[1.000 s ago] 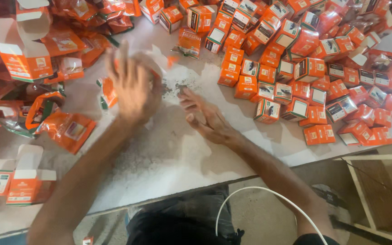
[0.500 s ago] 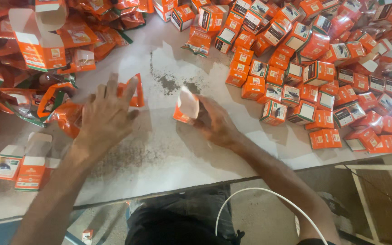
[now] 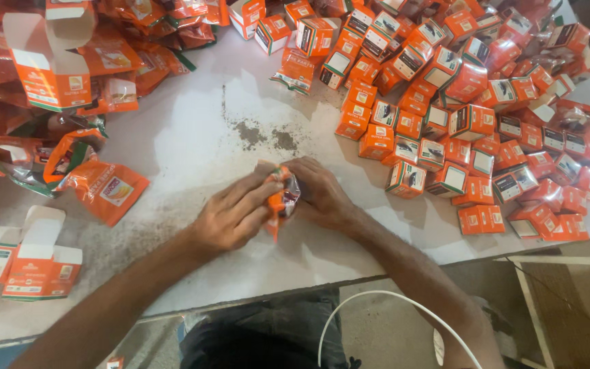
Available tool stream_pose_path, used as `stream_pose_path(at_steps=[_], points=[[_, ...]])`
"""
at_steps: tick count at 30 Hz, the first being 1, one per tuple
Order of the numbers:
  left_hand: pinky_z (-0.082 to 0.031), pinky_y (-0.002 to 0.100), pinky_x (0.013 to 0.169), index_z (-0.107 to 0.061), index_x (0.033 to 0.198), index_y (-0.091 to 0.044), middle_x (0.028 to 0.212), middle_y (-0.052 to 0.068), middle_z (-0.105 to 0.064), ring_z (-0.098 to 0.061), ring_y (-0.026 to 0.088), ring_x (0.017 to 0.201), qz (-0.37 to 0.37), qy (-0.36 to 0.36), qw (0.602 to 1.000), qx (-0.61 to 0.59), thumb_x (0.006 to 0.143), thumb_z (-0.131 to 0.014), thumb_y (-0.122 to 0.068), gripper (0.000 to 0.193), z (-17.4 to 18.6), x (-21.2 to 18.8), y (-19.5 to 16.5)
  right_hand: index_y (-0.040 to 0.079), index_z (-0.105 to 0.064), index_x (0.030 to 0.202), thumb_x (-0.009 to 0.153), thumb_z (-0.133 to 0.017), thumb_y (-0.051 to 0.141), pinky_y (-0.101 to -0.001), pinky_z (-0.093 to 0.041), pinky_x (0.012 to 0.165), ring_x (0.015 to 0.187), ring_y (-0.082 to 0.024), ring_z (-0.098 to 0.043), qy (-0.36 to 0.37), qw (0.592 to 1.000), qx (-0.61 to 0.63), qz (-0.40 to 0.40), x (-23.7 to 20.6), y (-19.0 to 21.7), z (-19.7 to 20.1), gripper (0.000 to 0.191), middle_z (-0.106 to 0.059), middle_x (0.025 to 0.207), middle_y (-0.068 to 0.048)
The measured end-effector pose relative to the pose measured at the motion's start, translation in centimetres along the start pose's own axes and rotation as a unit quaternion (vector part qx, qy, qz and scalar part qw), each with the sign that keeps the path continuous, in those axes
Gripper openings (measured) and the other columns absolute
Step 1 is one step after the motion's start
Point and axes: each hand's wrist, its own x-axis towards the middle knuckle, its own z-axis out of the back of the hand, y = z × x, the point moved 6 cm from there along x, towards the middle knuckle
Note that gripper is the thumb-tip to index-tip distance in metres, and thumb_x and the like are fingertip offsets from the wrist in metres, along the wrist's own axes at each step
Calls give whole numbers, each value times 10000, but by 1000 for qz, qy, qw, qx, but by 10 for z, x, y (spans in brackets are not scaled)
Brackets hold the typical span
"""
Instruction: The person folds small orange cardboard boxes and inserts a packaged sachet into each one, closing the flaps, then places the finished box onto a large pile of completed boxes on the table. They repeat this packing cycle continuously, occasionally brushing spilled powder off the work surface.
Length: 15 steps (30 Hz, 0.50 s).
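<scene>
Orange packet (image 3: 283,199) pinched between both hands at the middle of the white table (image 3: 192,143).

Both forearms come in from the near edge and meet over the bare patch of tabletop. The left hand (image 3: 230,215) lies palm down, fingers stretched toward the packet and closed on its left side. The right hand (image 3: 321,195) curls round the right side, fingers bent over the top; how tightly it grips is hard to tell, since the packet hides the fingertips. Small orange boxes (image 3: 445,123) crowd the table to the right, flat orange pouches (image 3: 104,190) lie to the left, and open cartons (image 3: 32,256) sit at the near left.
</scene>
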Motion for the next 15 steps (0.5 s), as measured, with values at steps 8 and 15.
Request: stream_pose_path(at_steps=[8, 15], points=[[-239, 697, 1189, -671, 1209, -39, 1239, 144, -613, -442, 412, 1416, 147, 123, 980, 49, 788, -781, -190, 460, -23, 4, 16, 10, -565, 1310, 774, -783, 114, -478, -485, 1001, 1164, -406, -599, 23, 999, -22, 15, -1, 1, 1, 588, -638, 1252, -184], [-396, 563, 1080, -670, 1072, -136, 1404, 236, -427, -441, 480, 1319, 351, 14, 936, 2, 818, -751, -102, 268, -25, -2, 28, 27, -553, 1349, 884, -796, 181, -473, -484, 1008, 1177, -402, -585, 29, 998, -49, -9, 1, 10, -2, 546, -627, 1267, -169]])
